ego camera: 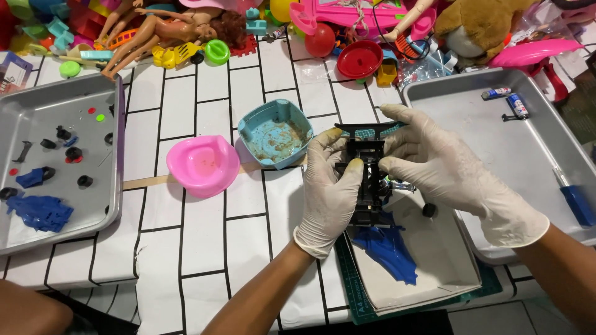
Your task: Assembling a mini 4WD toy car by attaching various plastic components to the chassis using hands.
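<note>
Gripping from both sides, the left hand [329, 186] and the right hand [434, 164], each in a pale disposable glove, close on a black plastic toy-car chassis [366, 180] and hold it raised just above a shallow white tray [434, 260]. The left thumb presses on the frame's near edge while the right fingers curl over its far end — an opposed grasp that seems meant to steady the piece and keep its open top turned to the viewer. The chassis appears as a long rectangular skeleton, matt black, with cross-bars and a wider bar at its far end; finer detail is hidden by the fingers. Directly beneath it on the white tray lies a blue car body shell [388, 251], and a small black wheel [428, 209] sits beside the right hand. Further out, a grey metal tray on the right [472, 111] carries two small batteries [509, 99] and a blue-handled screwdriver [574, 198]; a second grey tray on the left [37, 229] holds more blue and black parts — probably sorted there for keeping. Between them stand a pink toy bowl [202, 164] and a soiled light-blue dish [276, 133], with a heap of mixed toys [347, 31] along the far edge.
</note>
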